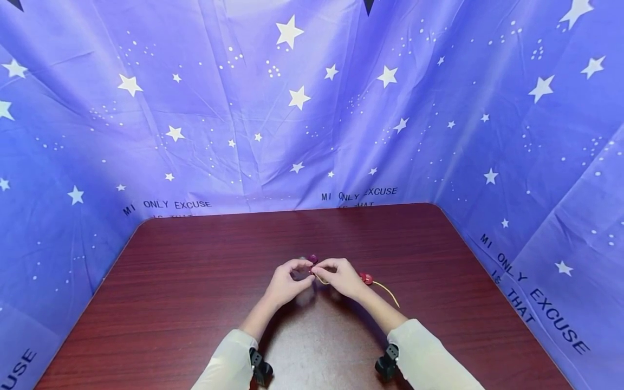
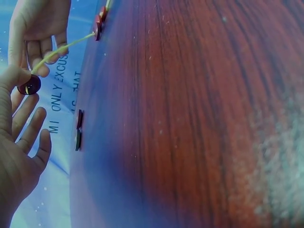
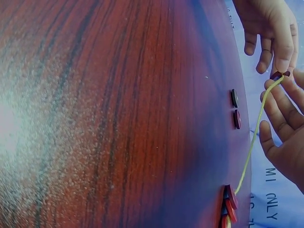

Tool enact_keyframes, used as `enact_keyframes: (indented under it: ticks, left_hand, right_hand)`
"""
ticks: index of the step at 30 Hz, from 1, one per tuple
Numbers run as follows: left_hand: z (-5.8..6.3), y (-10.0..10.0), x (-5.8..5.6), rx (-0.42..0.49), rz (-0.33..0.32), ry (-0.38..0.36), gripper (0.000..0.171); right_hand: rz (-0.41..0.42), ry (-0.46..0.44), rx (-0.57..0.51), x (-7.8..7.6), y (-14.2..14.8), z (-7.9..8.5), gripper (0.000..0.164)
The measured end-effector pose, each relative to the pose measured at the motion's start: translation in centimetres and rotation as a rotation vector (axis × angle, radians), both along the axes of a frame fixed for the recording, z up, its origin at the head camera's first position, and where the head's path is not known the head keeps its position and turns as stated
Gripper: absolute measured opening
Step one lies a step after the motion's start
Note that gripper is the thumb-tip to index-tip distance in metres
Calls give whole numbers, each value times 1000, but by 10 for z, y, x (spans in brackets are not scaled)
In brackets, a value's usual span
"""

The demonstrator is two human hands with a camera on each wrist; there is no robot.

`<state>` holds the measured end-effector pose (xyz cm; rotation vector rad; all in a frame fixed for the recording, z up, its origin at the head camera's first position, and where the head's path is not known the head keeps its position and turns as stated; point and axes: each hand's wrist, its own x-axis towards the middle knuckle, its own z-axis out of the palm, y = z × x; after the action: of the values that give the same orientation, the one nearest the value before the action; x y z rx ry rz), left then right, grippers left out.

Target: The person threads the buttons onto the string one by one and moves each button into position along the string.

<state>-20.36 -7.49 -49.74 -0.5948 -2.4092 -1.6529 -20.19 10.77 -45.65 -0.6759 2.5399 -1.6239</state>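
Observation:
My left hand point(image 1: 284, 284) pinches a dark red button point(image 2: 31, 84) between thumb and fingertips, above the table. A yellow string point(image 2: 64, 48) runs to this button, and a short bit of it shows at the button's face. My right hand point(image 1: 344, 279) meets the left one and pinches the string at the button; its exact fingertip contact is partly hidden. Along the string, several red buttons point(image 3: 229, 205) are threaded together and lie on the table beside the right wrist. The string's other end trails right past them.
Just beyond the hands lie two loose buttons, a purple-red one point(image 1: 313, 258) and a dark green one point(image 3: 234, 98). The dark red wood-grain table point(image 1: 195, 303) is bordered by a blue star-printed cloth point(image 1: 234, 97) at the back and sides.

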Motion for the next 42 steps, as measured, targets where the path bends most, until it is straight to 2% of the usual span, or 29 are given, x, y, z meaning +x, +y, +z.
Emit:
enact_keyframes:
  ticks: [4,9,12,15,19,23,26,27,31,34,38,42]
  left_hand:
    - [2,0,1,-48,1,20,26]
    - [6,1,3,-147,21,91,27]
    - [7,2,3,-172,30,120,28]
    - [6,2,3,-151,36,118,29]
    - [4,1,2,-75,46,90,30]
    - [1,0,1,-8,85,69,27]
    - [-1,0,0,6,122,63,21]
    - [-1,1,0,6,134,62,20]
    - [-4,3,0,30,155,76,13]
    - [-5,5,0,50,159,85,11]
    - [-5,5,0,32,163,103,8]
    - [-3,4,0,8,161,133,6]
  right_hand:
    - [-6,-18,7,6,-2,11,19]
    - [-63,5,22,-4,-2,-9,17]
    - [-81,10,16,-11,-1,-20,16]
    - [-77,15,-9,-12,0,-23,16]
    - [-85,2,-22,-14,0,-25,13]
    - [-88,-3,-28,-14,0,-27,15]
    - [-85,-2,-38,-14,0,-28,16]
    - [-84,-8,-37,-14,0,-27,16]
    - [-59,-8,-39,-2,-2,-7,17]
    - [-54,-9,-42,-2,-2,-7,18]
    - [-68,-4,-49,-14,1,-26,20]
    - [-56,44,-89,-14,2,-28,18]
